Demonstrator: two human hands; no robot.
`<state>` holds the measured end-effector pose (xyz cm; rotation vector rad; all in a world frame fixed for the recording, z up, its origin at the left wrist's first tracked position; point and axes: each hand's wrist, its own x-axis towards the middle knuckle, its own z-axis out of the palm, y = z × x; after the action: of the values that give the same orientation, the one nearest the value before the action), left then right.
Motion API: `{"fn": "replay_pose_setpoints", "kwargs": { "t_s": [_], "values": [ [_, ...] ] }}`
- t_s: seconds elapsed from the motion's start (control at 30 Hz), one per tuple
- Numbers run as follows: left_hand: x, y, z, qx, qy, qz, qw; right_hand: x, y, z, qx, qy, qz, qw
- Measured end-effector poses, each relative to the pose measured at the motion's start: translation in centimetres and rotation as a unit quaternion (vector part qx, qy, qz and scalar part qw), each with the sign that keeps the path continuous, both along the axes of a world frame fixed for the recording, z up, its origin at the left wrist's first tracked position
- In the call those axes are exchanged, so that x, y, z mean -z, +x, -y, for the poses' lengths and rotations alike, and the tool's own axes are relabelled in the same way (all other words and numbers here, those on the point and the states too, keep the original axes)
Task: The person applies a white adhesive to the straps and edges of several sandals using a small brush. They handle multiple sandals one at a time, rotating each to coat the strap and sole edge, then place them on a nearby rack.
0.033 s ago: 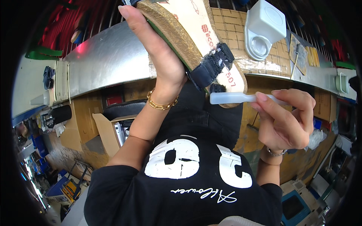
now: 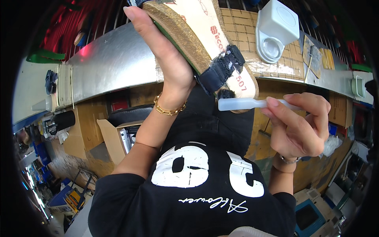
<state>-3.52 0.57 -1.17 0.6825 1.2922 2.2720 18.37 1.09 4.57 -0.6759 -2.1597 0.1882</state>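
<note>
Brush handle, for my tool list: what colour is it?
The brush handle in the right hand is milky, bluish white, seen best in the head view.

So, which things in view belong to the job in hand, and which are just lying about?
In the job:
sandal with black strap, in the left hand
pale-handled brush, in the right hand
perhaps the white container, upper right

Seemingly just lying about:
open cardboard box by the left arm
yellow strips right of the container
blue-framed device, lower right
</note>
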Motion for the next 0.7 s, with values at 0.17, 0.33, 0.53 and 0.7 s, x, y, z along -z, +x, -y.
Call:
{"fn": "replay_pose_setpoints", "kwargs": {
  "t_s": [0.17, 0.33, 0.53, 0.7],
  "values": [
    [0.0, 0.2, 0.2, 0.033, 0.008, -0.009, 0.999, 0.0, -0.1, -0.8, 0.020, -0.085, -0.043, 0.995],
    [0.3, -1.8, 0.0, 0.211, 0.121, 0.028, 0.970, 0.0, -0.2, -1.6, -0.097, -0.116, -0.055, 0.987],
    [-0.4, -1.8, -1.0, 0.244, -0.030, 0.074, 0.966, 0.3, -0.5, -1.9, -0.148, -0.116, -0.078, 0.979],
    [-2.0, -0.4, -1.4, 0.327, -0.010, 0.179, 0.928, 0.4, -0.4, -2.0, -0.093, -0.136, -0.064, 0.984]
  ]
}}
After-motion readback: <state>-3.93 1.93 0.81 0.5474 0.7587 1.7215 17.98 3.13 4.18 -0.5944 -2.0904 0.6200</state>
